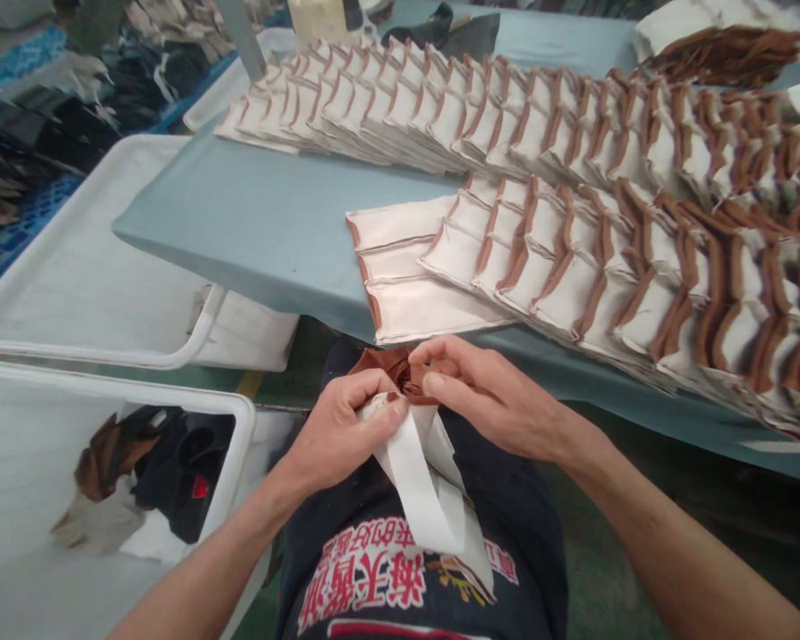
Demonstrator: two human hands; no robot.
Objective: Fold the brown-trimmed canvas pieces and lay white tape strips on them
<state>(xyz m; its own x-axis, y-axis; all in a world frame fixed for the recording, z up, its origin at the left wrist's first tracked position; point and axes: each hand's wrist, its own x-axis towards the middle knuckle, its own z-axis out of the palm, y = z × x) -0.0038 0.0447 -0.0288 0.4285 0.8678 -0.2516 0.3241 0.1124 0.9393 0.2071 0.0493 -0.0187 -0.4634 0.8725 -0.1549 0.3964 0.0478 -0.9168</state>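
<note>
Over my lap, my left hand (353,422) pinches the top of a white and brown sewn fabric piece (417,484), thumb pressed on its edge. A white strip of it hangs down over the dark printed apron (373,569). My right hand (486,391) has its fingers closed on the gathered brown cloth (393,366) at the upper end of the same piece. Just beyond my hands, a flat white panel (427,298) with brown edging lies at the front of an overlapping row of like pieces (587,258).
The blue-covered table (240,209) carries a second row of pieces (400,107) behind. A folded stack (720,44) lies at the back right. On the left stand white bins (107,240), the nearer one holding dark and brown cloth scraps (166,471).
</note>
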